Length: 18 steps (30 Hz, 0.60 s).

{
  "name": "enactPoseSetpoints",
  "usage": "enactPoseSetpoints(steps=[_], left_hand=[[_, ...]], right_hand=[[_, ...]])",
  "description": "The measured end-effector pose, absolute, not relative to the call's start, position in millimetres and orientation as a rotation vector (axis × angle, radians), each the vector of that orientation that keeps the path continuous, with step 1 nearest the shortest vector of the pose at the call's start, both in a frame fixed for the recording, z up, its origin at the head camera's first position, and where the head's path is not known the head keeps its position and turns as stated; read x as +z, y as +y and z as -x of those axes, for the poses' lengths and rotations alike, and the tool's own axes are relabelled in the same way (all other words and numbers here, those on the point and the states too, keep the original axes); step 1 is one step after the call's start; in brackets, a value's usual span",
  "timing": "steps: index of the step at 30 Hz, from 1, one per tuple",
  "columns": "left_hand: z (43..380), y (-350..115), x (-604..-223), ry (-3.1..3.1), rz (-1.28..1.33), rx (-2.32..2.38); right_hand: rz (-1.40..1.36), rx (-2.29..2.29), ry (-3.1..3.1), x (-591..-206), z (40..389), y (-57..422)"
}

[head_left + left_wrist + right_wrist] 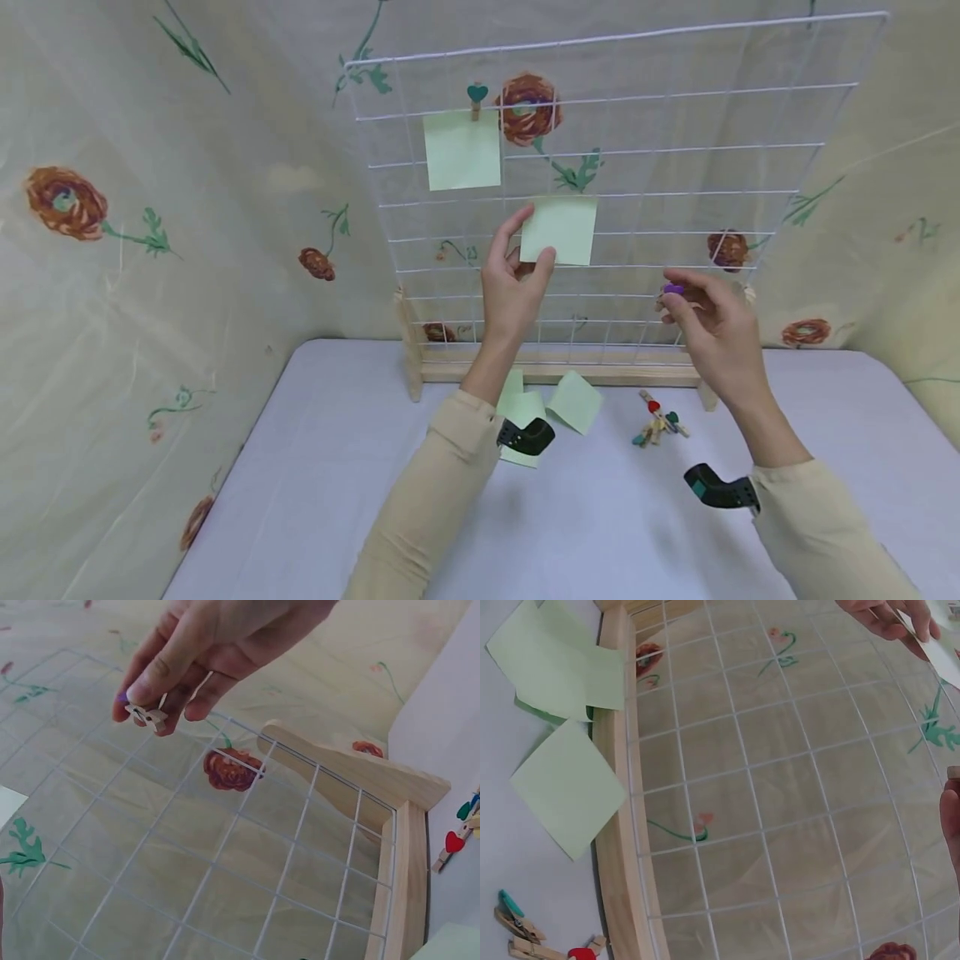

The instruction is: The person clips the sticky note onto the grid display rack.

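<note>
In the head view, a note (564, 229) is pinched by the left hand (516, 279) before the grid (660, 172), a clip (673, 289) by the right hand (716, 329). In the left wrist view, loose clips (454, 841) are shown beside the base (407, 892); in the right, loose notes (568, 791).

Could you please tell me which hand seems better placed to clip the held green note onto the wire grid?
Probably the right: the right hand pinches a purple-topped clip, while the left hand is occupied holding the green note by its side in front of the wire grid.
</note>
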<state>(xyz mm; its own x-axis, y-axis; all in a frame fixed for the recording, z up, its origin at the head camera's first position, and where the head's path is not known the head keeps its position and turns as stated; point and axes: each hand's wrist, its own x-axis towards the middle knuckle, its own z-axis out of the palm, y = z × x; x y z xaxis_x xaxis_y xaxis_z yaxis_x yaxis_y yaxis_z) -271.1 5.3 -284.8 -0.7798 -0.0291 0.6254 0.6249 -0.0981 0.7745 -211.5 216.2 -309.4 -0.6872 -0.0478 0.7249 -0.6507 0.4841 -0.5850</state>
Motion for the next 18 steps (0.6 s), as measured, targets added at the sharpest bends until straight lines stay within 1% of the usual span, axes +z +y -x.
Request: enactPoseSetpoints(steps=[8,18], left_hand=[[272,8,-272,-1.739,0.633,-1.939],[274,9,-263,-1.725,0.68,-1.93]], right_hand=[[-0.583,1.157,-2.062,-297,215,214],[-0.581,1.064,-2.065,-277,216,209]])
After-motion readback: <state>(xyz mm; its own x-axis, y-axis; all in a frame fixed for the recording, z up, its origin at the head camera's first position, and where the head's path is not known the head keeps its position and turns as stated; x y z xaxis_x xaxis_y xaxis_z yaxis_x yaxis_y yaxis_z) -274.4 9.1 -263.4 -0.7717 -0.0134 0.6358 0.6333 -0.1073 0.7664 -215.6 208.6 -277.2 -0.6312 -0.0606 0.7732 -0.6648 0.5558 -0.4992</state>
